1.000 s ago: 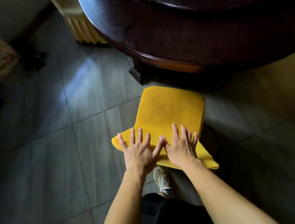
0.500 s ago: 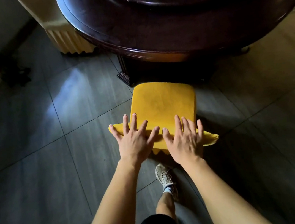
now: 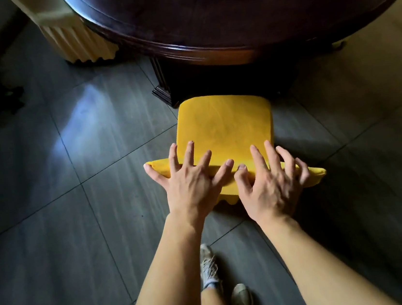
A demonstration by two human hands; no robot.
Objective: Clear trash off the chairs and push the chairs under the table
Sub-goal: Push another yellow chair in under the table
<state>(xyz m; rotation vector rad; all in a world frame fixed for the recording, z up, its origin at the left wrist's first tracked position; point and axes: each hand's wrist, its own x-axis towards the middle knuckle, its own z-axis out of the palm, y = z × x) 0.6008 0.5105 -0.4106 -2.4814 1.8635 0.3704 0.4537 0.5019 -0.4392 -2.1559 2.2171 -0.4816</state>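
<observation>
The yellow upholstered chair (image 3: 226,129) stands on the grey tiled floor (image 3: 78,230), its seat bare of trash and its front edge just at the rim of the dark round wooden table (image 3: 204,25), close by the table's carved pedestal base (image 3: 162,93). Both hands rest on top of the chair's backrest: the left hand (image 3: 188,181) with fingers spread flat, the right hand (image 3: 272,181) beside it with fingers curled over the edge, neither gripping tightly. The step in hand looks like pushing the chair under. The next move probably calls for a straight, even push from both palms, keeping the seat clear of the pedestal.
</observation>
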